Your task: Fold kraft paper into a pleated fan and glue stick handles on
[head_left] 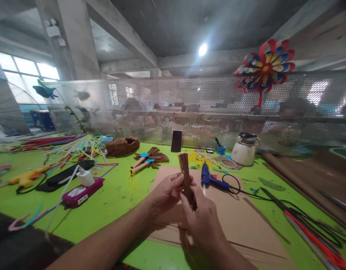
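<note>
Upright between my hands is a bundle of thin brown strips, possibly folded paper or fabric. My left hand pinches it from the left side, and my right hand wraps round its lower part. Yellow string hangs below my right hand. Both hands are above a brown cardboard sheet on the green table. A blue glue gun lies just beyond my right hand. Farther off to the left rest brown fan-shaped pieces on sticks with blue bands.
A magenta power strip, a black case and a yellow glue gun are on the left. Large scissors and brown sheeting lie right. A phone and a kettle stand before the perforated screen.
</note>
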{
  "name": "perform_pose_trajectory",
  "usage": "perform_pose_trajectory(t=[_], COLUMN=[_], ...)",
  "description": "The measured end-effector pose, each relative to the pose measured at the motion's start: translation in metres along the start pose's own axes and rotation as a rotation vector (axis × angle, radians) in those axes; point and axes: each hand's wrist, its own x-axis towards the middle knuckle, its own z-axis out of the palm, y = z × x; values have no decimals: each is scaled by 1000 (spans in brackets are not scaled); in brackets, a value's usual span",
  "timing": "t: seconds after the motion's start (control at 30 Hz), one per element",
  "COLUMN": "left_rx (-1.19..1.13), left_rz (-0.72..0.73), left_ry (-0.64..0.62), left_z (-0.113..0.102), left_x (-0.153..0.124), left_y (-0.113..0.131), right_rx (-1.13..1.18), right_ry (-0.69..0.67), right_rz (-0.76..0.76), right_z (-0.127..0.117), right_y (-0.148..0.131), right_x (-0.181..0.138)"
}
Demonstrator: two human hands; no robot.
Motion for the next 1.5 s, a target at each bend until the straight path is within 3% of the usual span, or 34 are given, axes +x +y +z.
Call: perform_pose_trajectory(t=[0.1, 0.27, 0.5, 0.63, 0.73, 0.9, 1.17, 1.5], left_rx=[39, -30, -137, -139, -198, -298, -351, -125], left_rz=[1, 113, 127, 78, 46, -12, 4, 98], left_ry=[-13, 192, 292, 309, 300, 302, 323, 348], left_z=[-2, -11, -15, -9, -5, 0, 2, -10], left_x=[1, 10, 15, 13, 11, 10, 11, 15], left_y=[3, 12, 15, 15, 14, 7, 8, 5], right_rx=[-6, -90, -243, -206, -108, -79, -171, -197], right_ry=[-7, -102, 56, -17, -97, -91, -54, -64], right_rz=[5, -3, -534, -768, -766, -686, -816, -746], right_z=[0, 0, 3, 5, 9, 16, 41, 29], right_y=[-1, 0, 0, -6, -5, 1, 13, -6], right_x=[0, -5, -11, -7, -6, -10, -27, -25])
